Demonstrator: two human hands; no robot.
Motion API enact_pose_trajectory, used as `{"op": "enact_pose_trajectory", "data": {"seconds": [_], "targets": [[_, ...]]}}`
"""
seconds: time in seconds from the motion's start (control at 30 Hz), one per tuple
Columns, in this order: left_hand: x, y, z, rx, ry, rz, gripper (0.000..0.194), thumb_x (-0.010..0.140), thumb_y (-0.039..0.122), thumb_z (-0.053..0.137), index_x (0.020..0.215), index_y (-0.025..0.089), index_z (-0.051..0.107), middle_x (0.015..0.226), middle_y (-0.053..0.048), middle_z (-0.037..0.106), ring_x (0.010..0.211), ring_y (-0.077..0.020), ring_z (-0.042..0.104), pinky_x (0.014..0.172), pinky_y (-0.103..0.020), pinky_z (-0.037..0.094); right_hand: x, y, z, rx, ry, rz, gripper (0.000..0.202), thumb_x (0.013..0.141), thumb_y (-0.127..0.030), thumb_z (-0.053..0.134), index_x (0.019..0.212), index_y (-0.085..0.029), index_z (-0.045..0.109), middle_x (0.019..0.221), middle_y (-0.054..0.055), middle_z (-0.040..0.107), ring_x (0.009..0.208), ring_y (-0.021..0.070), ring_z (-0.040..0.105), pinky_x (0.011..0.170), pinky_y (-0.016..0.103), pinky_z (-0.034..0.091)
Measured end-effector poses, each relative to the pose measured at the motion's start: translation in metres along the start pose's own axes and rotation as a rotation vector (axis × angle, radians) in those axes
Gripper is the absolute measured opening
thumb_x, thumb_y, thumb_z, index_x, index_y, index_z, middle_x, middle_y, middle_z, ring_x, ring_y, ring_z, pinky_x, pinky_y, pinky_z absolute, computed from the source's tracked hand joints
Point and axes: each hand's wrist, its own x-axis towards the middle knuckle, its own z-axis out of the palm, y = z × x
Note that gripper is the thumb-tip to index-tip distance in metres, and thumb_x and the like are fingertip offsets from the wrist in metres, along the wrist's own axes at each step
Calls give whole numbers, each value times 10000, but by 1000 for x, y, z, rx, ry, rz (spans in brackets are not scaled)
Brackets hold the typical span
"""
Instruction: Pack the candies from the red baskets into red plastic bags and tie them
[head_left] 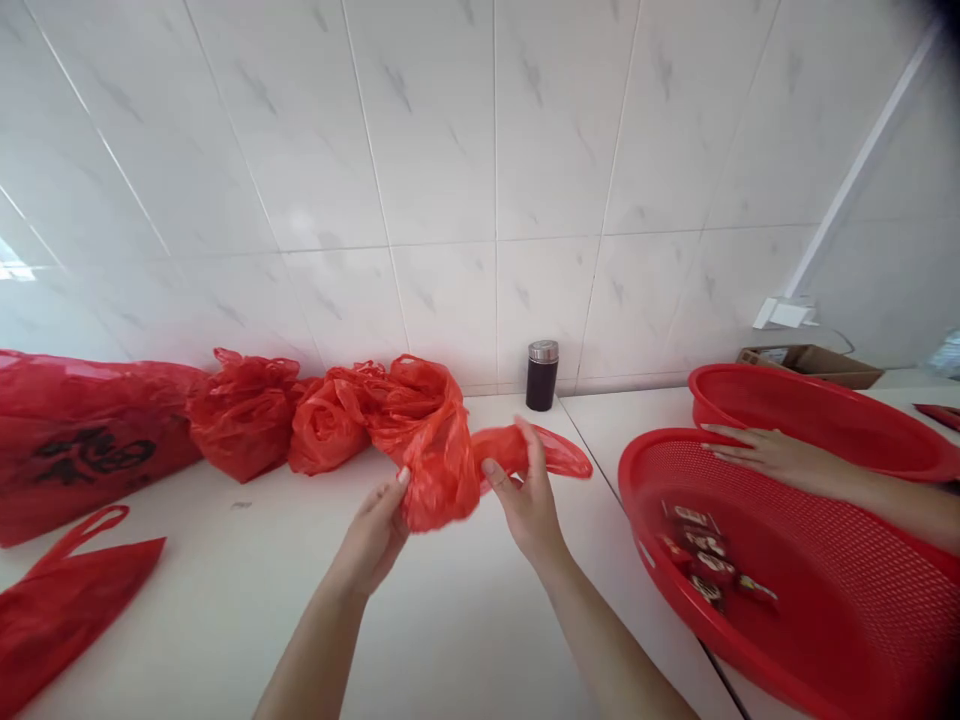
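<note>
Between my two hands is a thin red plastic bag (442,470), crumpled and lifted a little above the white table. My left hand (379,530) grips its lower left side, thumb pressed on the film. With thumb and fingers closed, my right hand (529,490) pinches the bag's right part, and a loop of the bag sticks out to the right beyond it. Whatever the bag contains cannot be made out. Just behind it, a knotted red bag (328,425) and another filled red bag (244,420) stand against the wall.
A large red bag with black print (90,450) lies far left, a flat red bag (75,600) before it. A dark jar (541,378) stands by the wall. At right, a red basket (652,540) holds several wrapped sweets (709,565); another person's hand (772,460) reaches over it.
</note>
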Motion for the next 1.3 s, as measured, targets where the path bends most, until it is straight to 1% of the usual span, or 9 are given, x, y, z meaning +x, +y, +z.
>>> {"op": "enact_pose_trajectory", "data": {"seconds": [0.1, 0.23, 0.4, 0.5, 0.67, 0.8, 0.97, 1.13, 1.3], "targets": [[-31, -39, -19, 11, 25, -159, 352, 749, 538, 648, 659, 201, 604, 593, 3, 566, 526, -134, 489, 530, -270, 435, -7, 7, -18, 28, -99, 126, 410, 832, -446, 580, 1184, -236, 561, 1003, 58, 653, 833, 192, 643, 699, 323, 552], [-40, -62, -51, 56, 210, -137, 341, 737, 532, 659, 672, 214, 556, 561, 41, 487, 530, -119, 455, 601, -279, 475, -13, 4, -39, -9, 81, 177, 444, 860, -450, 547, 1227, -201, 561, 771, 14, 634, 568, 128, 564, 533, 272, 496], [-42, -41, -41, 184, 662, 121, 270, 790, 489, 608, 824, 243, 501, 642, 64, 447, 597, -110, 508, 782, -335, 539, -17, -5, -42, -260, 299, -101, 468, 892, -393, 523, 1332, -233, 499, 1249, 84, 591, 1074, 208, 584, 917, 366, 486], [-47, -33, -2, 450, 547, 305, 481, 731, 469, 676, 1126, 323, 444, 1087, -29, 535, 938, -199, 589, 777, -355, 549, -28, -3, -24, -282, 190, -176, 487, 908, -355, 505, 1379, -250, 443, 1359, 81, 519, 1246, 221, 482, 1031, 404, 416], [-37, -72, 36, 534, 283, 41, 877, 692, 422, 729, 1413, 333, 239, 1428, -162, 343, 1134, -290, 551, 794, -386, 541, -57, 0, 2, -158, -11, -54, 544, 913, -358, 505, 1429, -281, 351, 1411, 72, 464, 1276, 224, 464, 1022, 405, 443], [-28, -97, 14, 126, 219, -177, 539, 754, 317, 697, 1250, 232, 505, 1211, -131, 609, 1057, -264, 625, 838, -363, 533, -62, 3, -13, -145, -42, -43, 576, 903, -344, 519, 1443, -304, 321, 1451, 52, 421, 1299, 219, 444, 1036, 383, 430], [-41, -74, -38, -231, 424, -242, 142, 789, 78, 537, 789, 183, 632, 859, -41, 711, 807, -152, 681, 734, -243, 562, -40, 29, -58, -485, 103, 33, 649, 888, -207, 450, 1493, -242, 217, 1457, 93, 411, 1318, 211, 415, 1050, 378, 385], [-67, -53, -63, -410, 532, -318, 160, 760, 40, 508, 743, 138, 634, 706, -30, 686, 569, -129, 643, 525, -234, 552, -31, 26, -80, -897, -411, 441, 665, 854, -208, 496, 1483, -225, 280, 1012, 113, 686, 917, 249, 659, 811, 373, 485], [-74, -52, -52, -344, 617, -277, 108, 781, 81, 570, 805, 151, 648, 710, 4, 686, 555, -118, 634, 491, -204, 518, -44, -46, -88, -1007, -277, -15, 529, 902, -435, 491, 1415, -372, 380, 1286, 91, 536, 1163, 289, 534, 925, 459, 436]]}}
